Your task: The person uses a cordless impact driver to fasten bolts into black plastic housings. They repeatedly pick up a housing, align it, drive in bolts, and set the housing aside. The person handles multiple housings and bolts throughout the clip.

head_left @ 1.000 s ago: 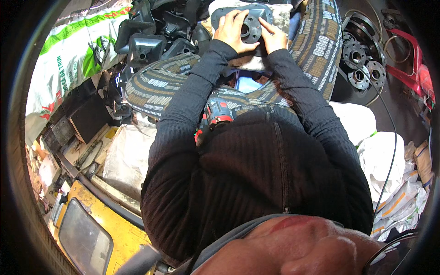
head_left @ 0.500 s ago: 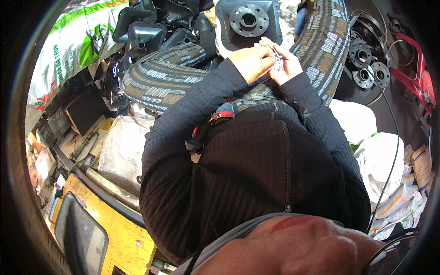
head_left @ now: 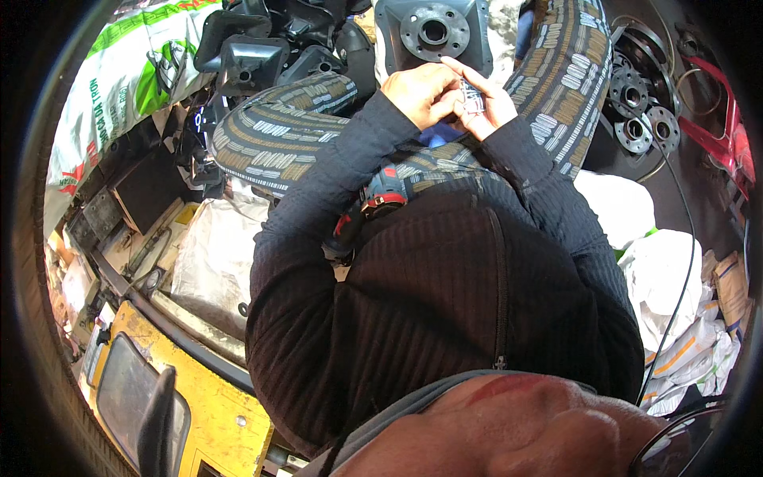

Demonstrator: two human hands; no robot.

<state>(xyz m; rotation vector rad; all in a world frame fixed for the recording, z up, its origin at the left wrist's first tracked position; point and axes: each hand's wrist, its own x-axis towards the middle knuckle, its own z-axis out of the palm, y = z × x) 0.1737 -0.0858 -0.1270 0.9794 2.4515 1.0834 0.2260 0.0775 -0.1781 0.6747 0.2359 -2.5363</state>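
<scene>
Both hands meet over my lap, just below a black square metal housing (head_left: 389, 56) with a round, holed flange (head_left: 447, 49) on it. My right hand (head_left: 494, 111) is cupped around several small silvery metal pieces (head_left: 472, 97); their exact kind is too small to tell. Against that palm my left hand (head_left: 420, 89) has its fingers bent together, and whatever they pinch is hidden. A blue and red power tool (head_left: 385, 189) rests by my waist below the left forearm.
Black metal housings (head_left: 253, 63) are heaped ahead to the left, beside a green and white sack (head_left: 119, 95). Round flanged discs (head_left: 632, 135), a red frame (head_left: 727, 135) and a thin cable (head_left: 682, 207) lie right. A yellow machine panel (head_left: 222, 413) stands lower left, white bags (head_left: 668, 278) right.
My left hand has shifted slightly left and more of the silvery pieces shows in the right palm. A dark, long shape has come into view before the yellow panel.
</scene>
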